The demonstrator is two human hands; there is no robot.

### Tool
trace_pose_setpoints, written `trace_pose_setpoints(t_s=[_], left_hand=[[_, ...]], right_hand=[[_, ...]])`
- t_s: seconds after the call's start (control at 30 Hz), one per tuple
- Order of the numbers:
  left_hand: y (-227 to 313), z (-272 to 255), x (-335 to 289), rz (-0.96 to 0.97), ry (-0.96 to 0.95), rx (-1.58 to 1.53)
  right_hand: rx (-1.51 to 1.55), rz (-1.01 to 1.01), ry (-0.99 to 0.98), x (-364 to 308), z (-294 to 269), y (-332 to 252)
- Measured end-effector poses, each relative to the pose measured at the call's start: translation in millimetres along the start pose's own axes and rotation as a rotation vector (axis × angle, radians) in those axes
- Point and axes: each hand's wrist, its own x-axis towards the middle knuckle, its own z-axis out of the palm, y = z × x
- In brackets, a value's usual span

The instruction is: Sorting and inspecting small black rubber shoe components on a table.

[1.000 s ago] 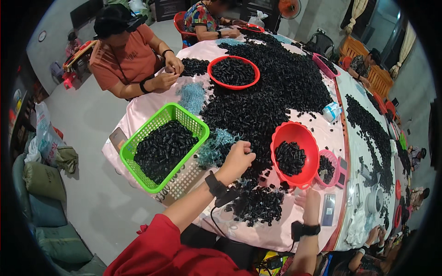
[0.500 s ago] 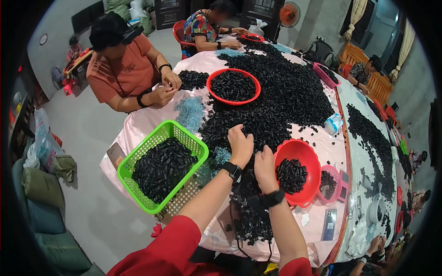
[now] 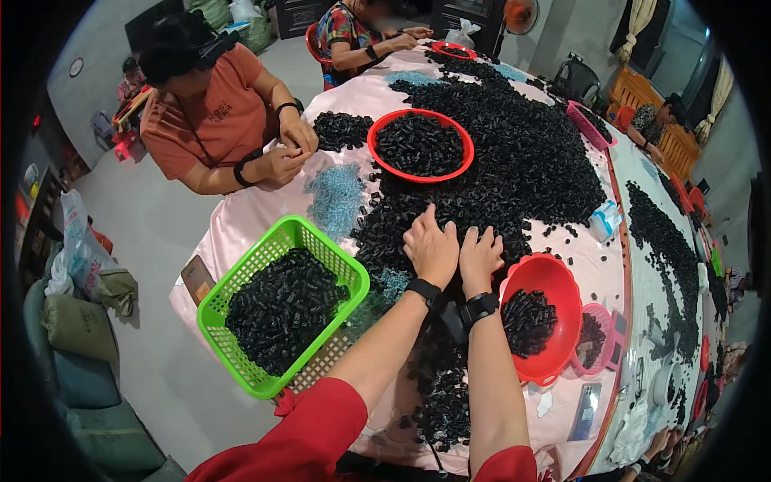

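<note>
Pink-cloth-covered desk, carrying a heap of small black plastic-looking pieces. Left hand, right hand: side by side at the heap, loosely spread; remotely, I cannot tell whether either grip holds pieces. Hazard: right hand swinging outward, upsetting the red scalloped plastic bowl. Change: right hand farther forward than a second ago.

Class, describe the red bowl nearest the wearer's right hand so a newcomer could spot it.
Start at the pink-covered table and find the big heap of small black pieces. Beside it, just right of the person's right hand, sits the red bowl. Unlike the fuller round red container farther up, much of its inside is bare.
</note>
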Motion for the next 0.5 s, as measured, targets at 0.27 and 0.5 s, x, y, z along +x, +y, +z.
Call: trace_pose_setpoints(t_s=[0.27, 0.5], left_hand=[[-12.3, 14.7, 13.2, 0.05, -0.087, -0.205], [-15.2, 20.8, 12.3, -0.14, -0.17, -0.781]], right_hand=[[0.69, 0.317, -0.219, 3.3, -9.0, -8.4], [1.146, 0.389, -0.188, -10.3, -21.4, -29.7]])
